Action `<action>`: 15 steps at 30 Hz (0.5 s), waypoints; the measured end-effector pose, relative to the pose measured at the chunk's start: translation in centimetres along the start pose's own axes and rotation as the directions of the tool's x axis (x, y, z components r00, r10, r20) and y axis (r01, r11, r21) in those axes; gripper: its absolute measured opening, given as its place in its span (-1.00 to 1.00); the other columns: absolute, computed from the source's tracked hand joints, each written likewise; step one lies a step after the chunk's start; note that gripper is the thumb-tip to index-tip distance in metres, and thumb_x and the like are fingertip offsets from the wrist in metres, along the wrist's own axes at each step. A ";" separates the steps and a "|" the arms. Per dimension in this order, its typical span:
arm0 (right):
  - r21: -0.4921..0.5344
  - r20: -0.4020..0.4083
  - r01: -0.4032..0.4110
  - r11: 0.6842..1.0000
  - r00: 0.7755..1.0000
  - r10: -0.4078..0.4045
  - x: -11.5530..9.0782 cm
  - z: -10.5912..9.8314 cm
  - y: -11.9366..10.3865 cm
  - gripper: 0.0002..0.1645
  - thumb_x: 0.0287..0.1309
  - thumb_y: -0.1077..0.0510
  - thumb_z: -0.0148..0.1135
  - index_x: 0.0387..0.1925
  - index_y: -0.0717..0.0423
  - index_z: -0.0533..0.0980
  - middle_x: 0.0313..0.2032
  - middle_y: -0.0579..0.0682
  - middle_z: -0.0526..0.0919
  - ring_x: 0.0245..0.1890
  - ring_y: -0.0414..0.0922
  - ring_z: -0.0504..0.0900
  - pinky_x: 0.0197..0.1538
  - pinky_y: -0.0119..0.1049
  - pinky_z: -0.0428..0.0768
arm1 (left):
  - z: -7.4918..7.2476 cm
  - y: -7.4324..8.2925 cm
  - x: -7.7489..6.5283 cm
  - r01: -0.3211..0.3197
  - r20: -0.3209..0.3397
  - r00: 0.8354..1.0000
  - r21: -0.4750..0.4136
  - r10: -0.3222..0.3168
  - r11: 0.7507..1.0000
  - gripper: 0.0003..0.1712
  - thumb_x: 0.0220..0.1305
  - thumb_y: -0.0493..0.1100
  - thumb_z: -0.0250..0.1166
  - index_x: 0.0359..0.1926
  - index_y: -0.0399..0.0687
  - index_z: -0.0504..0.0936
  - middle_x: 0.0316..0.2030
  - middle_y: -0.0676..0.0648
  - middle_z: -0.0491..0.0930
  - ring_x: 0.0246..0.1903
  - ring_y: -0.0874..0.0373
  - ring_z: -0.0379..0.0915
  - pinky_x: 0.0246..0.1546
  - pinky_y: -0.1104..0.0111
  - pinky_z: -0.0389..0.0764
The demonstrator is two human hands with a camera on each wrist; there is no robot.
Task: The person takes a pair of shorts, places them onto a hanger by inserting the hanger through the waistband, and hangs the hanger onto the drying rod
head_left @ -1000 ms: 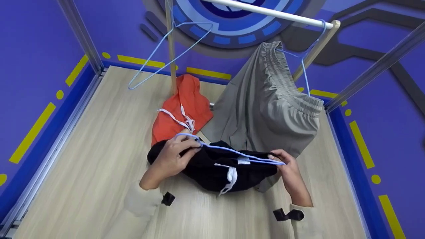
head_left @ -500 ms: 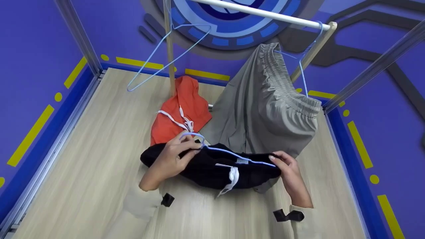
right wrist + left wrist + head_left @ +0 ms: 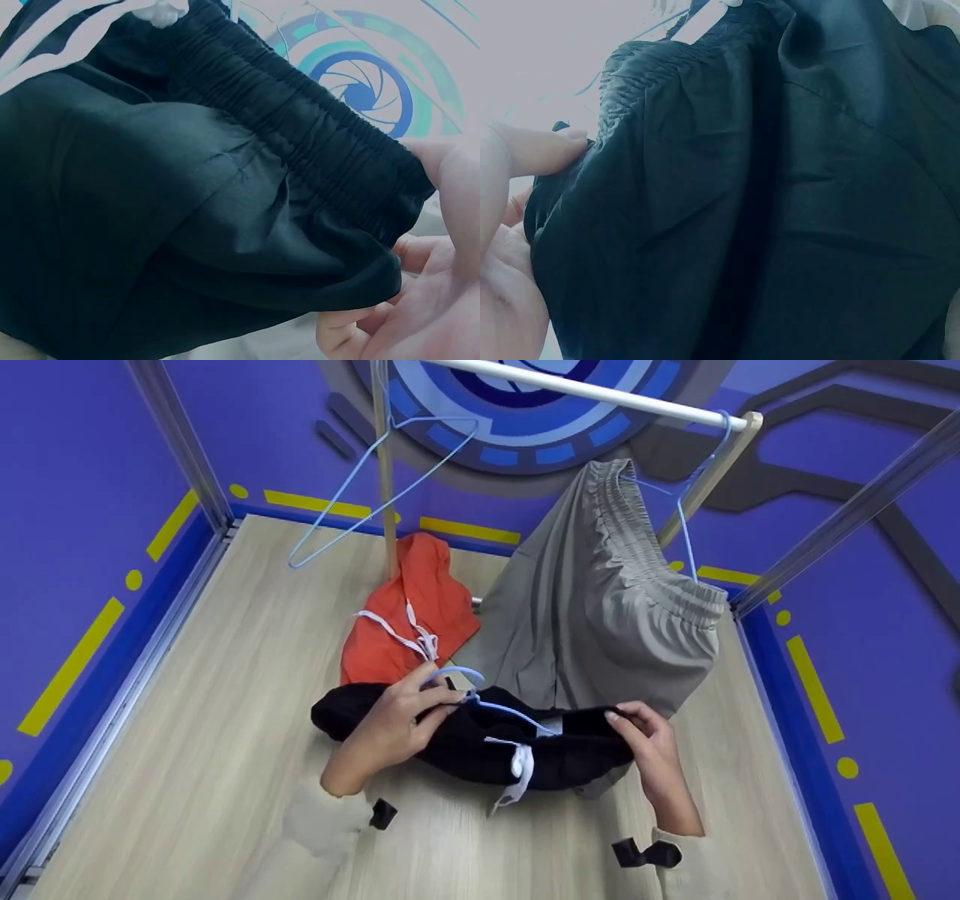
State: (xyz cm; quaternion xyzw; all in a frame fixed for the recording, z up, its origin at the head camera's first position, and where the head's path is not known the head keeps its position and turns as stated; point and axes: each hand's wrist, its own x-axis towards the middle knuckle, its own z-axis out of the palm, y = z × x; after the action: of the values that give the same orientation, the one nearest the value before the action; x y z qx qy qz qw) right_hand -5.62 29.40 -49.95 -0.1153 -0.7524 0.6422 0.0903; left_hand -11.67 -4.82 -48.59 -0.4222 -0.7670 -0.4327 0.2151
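Note:
A pair of black drawstring pants [image 3: 480, 754] with a gathered waistband and white drawstring [image 3: 519, 769] is held up between both hands. My left hand [image 3: 390, 727] pinches the waistband on its side, its fingertips right at the neck of a light-blue hanger [image 3: 514, 711]. The hanger's hook curves above those fingers, and its right end drops out of sight inside the waist opening. My right hand [image 3: 649, 742] grips the other end of the waistband, thumb on top. In the right wrist view, the gathered waistband [image 3: 330, 142] runs into the right hand's fingers.
Behind, grey pants [image 3: 592, 600] hang by a blue hanger from the white rail [image 3: 592, 390]. A bare blue hanger [image 3: 337, 499] hangs at the rail's left post. Orange cloth with white cords [image 3: 420, 600] hangs low behind the black pants. The wooden floor [image 3: 202, 697] lies below.
The hanger's right end, which reached the right hand, has sunk inside the waistband. Its hook has shifted right. The left end of the pants has spread further left.

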 end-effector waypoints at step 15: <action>-0.086 0.141 0.091 0.992 0.987 -0.078 -1.2 2.7 -1.6 -0.81 0.10 0.16 0.23 -0.36 0.26 0.53 -0.46 -0.04 0.60 -0.42 -0.22 0.55 -0.25 -0.41 0.48 | 0.9 0.4 0.6 0.003 0.022 1.000 0.072 -0.005 0.997 -0.83 0.08 -0.31 0.28 -0.26 -0.04 0.68 -0.28 -0.03 0.46 -0.30 0.24 0.45 -0.28 0.45 0.51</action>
State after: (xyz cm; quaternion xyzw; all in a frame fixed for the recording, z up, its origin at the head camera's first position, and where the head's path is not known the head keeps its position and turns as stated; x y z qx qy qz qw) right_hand -5.29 26.23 -48.78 -0.0429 -0.7899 0.6089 0.0599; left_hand -11.62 -3.62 -48.44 -0.4173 -0.7853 -0.4004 0.2209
